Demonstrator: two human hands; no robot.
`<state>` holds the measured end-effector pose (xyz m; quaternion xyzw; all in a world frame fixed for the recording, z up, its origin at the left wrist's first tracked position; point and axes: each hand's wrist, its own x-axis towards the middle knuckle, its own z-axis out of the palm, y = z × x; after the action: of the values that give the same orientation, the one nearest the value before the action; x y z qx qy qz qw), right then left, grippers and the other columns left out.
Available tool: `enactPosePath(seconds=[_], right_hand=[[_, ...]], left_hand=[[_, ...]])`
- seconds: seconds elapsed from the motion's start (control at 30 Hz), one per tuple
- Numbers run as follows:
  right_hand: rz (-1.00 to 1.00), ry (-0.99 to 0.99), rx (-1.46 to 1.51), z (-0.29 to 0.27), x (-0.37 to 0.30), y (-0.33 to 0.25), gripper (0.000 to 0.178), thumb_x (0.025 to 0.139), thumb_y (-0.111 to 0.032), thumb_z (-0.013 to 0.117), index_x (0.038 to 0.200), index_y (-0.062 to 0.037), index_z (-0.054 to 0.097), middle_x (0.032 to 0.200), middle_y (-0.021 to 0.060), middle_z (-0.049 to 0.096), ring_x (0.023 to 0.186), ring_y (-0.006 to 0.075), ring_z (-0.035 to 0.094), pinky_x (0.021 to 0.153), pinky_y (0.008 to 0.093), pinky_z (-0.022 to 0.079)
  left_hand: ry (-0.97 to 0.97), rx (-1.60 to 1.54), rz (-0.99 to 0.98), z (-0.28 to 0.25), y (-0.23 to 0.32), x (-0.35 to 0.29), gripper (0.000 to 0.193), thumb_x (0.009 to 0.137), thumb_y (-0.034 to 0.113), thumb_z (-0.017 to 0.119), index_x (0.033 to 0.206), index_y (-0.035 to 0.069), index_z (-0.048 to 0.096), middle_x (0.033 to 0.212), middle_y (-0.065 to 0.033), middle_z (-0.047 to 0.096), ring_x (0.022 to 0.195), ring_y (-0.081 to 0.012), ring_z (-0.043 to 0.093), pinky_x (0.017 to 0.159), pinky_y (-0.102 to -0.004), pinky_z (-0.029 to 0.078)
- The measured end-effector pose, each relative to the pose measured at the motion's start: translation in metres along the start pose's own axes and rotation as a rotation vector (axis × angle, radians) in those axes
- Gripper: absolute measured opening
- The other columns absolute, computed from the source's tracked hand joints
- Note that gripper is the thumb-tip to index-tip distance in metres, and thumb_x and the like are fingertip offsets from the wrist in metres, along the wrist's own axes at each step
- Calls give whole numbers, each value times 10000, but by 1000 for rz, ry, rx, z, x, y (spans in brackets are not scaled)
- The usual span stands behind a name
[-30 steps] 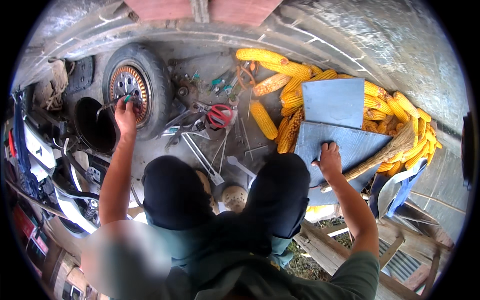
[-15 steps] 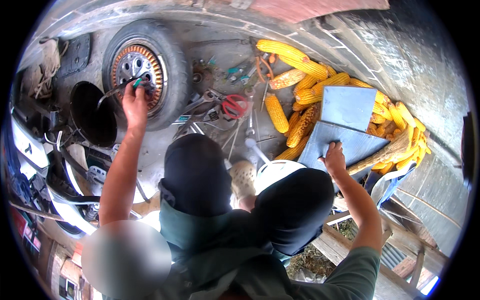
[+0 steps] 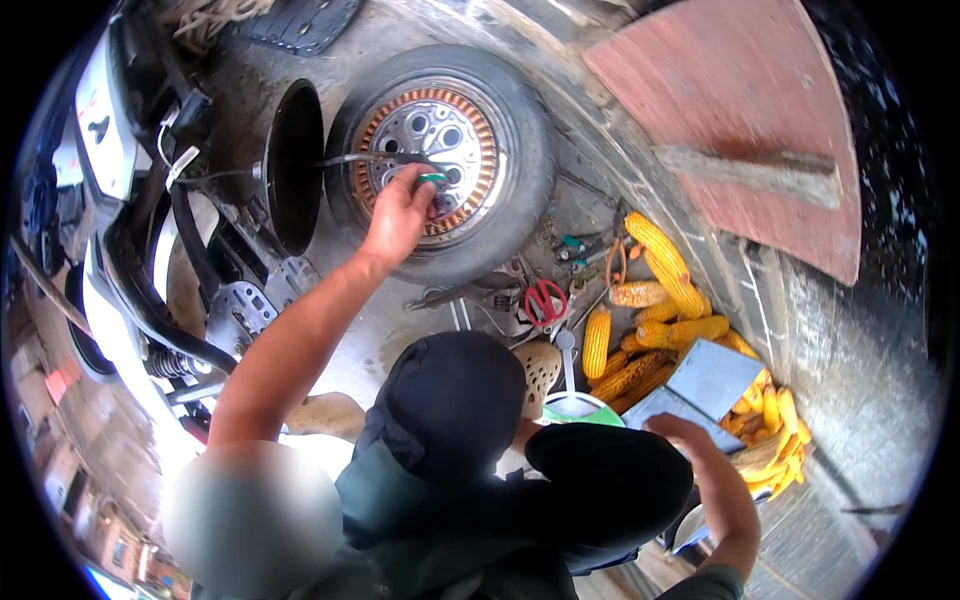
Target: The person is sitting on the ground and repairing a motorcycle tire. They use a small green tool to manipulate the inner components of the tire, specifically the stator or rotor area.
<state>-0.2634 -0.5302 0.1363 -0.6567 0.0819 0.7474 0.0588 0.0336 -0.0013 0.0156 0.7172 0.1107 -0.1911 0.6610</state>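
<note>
My left hand point(image 3: 402, 215) is over the hub of a wheel lying flat, its fingers closed on a small green thing point(image 3: 432, 178) whose kind I cannot make out. A dark cable point(image 3: 375, 157) runs past the fingers toward a round black cover point(image 3: 294, 165) standing on edge left of the wheel. Copper windings point(image 3: 487, 150) ring the metal hub inside the black tire point(image 3: 525, 215). My right hand point(image 3: 678, 432) rests by the edge of a grey metal panel point(image 3: 665, 405), fingers partly visible and holding nothing I can see. A second grey panel point(image 3: 715, 375) joins it.
Yellow corn cobs point(image 3: 690, 330) lie around the panels. Red-handled scissors point(image 3: 545, 303) and several metal tools lie below the wheel. A white bucket point(image 3: 578, 406) stands before my knees. Left is a scooter point(image 3: 130, 290); a reddish board point(image 3: 750, 110) leans at the back right.
The view has swung left, so the wheel now sits nearer the middle. My left hand stays at the hub with the green thing. My right hand has shifted toward the panel's near edge.
</note>
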Motion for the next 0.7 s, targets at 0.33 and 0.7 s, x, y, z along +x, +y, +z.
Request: enactPosePath(seconds=[0.33, 0.7], right_hand=[[-1160, 1148, -154, -275, -61, -400, 283, 871, -92, 736, 1131, -40, 637, 1068, 167, 679, 1011, 385, 665, 860, 453, 540], [-1109, 659, -114, -320, -3, -425, 243, 926, -88, 728, 1146, 12, 705, 966, 135, 767, 925, 203, 748, 845, 343, 596]], left_hand=[[159, 18, 41, 16, -1, -1, 286, 968, 135, 610, 1197, -37, 614, 913, -253, 714, 833, -377, 722, 790, -449, 564], [303, -18, 82, 25, 8, -14, 200, 929, 63, 646, 1101, -40, 651, 857, -217, 723, 768, -312, 734, 708, -424, 564]])
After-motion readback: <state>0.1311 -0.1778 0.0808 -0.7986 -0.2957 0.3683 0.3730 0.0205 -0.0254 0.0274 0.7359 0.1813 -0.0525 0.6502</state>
